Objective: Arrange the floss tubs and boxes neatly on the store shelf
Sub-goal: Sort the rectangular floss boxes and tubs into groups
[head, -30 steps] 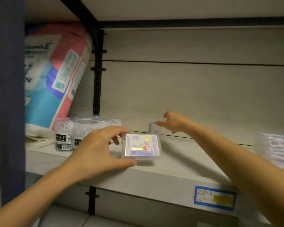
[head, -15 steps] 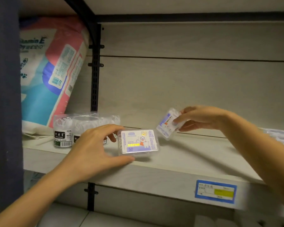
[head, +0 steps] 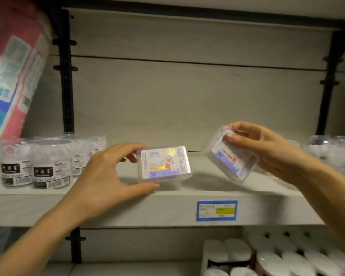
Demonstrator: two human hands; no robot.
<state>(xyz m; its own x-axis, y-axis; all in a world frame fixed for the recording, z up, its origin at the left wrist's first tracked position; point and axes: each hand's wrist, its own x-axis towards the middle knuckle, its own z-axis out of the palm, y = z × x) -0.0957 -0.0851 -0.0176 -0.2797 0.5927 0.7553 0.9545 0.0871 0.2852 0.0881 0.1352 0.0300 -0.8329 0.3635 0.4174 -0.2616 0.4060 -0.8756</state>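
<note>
The left hand [head: 100, 176] grips the near-left corner of a clear floss box [head: 164, 165], thumb below at the front and fingers curled over the back; the box sits flat near the front of the shelf [head: 127, 208], label up. The right hand [head: 267, 148] closes on a second floss box [head: 230, 156], held tilted in the air just above the shelf, apart from the first. Round floss tubs [head: 36, 162] stand clustered at the left of the shelf. A blue price tag [head: 217, 210] is fixed to the shelf's front edge. A pink-and-blue pack [head: 10, 76] leans at far left.
</note>
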